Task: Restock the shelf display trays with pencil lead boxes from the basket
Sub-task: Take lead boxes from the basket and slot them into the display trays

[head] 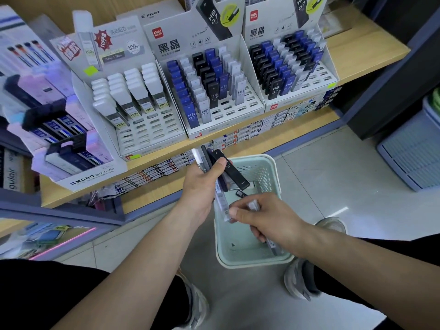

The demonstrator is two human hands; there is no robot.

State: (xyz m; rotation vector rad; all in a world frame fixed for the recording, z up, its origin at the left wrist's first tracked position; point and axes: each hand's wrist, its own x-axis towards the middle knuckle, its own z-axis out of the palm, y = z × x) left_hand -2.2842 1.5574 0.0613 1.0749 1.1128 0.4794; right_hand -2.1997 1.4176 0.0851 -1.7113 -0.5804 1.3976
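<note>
The left hand [202, 186] clutches a fan of slim black and clear plastic pencil lead boxes [234, 173] above the pale green perforated plastic basket [252, 263] on the floor. The right hand [264, 215] grips one clear lead box [273, 246] over it. They look light, stiff and slick, probably best pinched across the flat sides. The white cardboard display trays [228, 120] on the wooden shelf [371, 55] read "deli", "黑晶" and "HB 0.7". Others read "PILOT" and "MONO graph MG".
</note>
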